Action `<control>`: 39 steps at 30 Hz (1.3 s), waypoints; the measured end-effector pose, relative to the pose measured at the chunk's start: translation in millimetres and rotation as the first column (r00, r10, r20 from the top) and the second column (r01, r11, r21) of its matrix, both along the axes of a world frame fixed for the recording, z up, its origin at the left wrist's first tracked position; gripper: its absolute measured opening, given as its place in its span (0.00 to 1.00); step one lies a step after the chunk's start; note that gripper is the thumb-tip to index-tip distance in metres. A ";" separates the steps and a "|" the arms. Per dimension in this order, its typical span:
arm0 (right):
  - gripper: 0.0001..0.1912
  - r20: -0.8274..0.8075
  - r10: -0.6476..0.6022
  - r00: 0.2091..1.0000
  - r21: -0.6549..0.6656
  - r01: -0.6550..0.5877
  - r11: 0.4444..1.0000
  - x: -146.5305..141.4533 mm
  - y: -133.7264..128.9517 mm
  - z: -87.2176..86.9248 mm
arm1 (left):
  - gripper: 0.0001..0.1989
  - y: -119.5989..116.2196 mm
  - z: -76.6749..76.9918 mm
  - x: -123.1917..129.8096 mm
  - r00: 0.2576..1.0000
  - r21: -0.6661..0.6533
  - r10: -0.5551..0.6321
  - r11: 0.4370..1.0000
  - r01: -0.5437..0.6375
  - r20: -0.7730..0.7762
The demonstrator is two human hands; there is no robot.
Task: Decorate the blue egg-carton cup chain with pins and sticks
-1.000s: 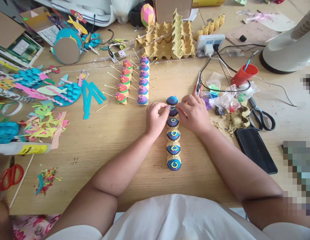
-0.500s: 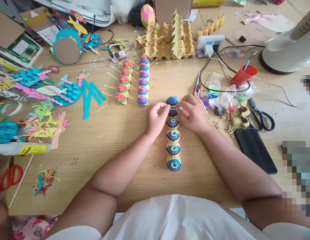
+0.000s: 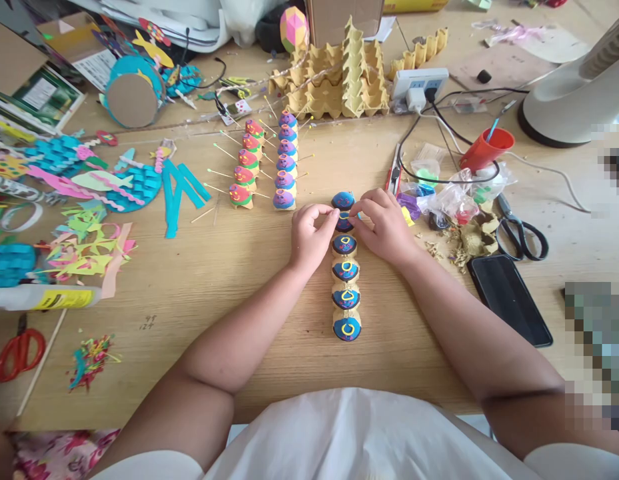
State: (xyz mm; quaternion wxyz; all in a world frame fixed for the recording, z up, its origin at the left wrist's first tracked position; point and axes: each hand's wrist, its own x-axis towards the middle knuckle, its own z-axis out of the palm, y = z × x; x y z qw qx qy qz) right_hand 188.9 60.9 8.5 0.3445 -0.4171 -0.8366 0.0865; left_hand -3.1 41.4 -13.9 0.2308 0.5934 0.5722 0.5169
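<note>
A strip of egg-carton cups [image 3: 346, 299] lies lengthwise in front of me, topped with blue clay and mostly bearing dark rims and yellow rings. Both hands meet at its second cup from the far end. My left hand [image 3: 312, 233] has thumb and forefinger pinched at a thin yellow clay ring [image 3: 344, 215] on that cup. From the other side my right hand [image 3: 386, 223] bends its fingers in towards the same ring. A small light-blue bit shows at its fingertips; what it belongs to is hidden. The farthest blue cup [image 3: 343, 199] shows no yellow ring.
Two finished-looking strips, red-green [image 3: 247, 160] and purple-blue [image 3: 286, 162], stand ahead with toothpick-like sticks. Egg cartons [image 3: 329, 97] lie behind. Right are a utility knife [image 3: 394, 175], clay bags [image 3: 459, 197], black scissors [image 3: 523, 233], a phone [image 3: 510, 300] and a red cup [image 3: 488, 151].
</note>
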 end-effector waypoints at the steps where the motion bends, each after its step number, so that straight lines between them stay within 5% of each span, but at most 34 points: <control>1: 0.05 -0.009 0.001 1.000 -0.007 -0.001 1.000 -0.2 0.1 0.2 | 0.09 0.1 -0.5 -0.1 1.000 -0.002 0.002 1.000 -0.002 0.001; 11: 0.05 -0.103 0.017 0.995 -0.039 -0.021 0.999 -0.7 1.2 -0.2 | 0.13 2.6 -6.4 -0.7 0.999 -0.001 -0.027 1.000 0.027 0.047; 39: 0.14 0.155 -0.076 0.985 0.078 0.065 0.995 -0.7 -3.2 3.3 | 0.06 -0.9 5.2 0.3 1.000 0.000 0.000 1.000 0.000 -0.022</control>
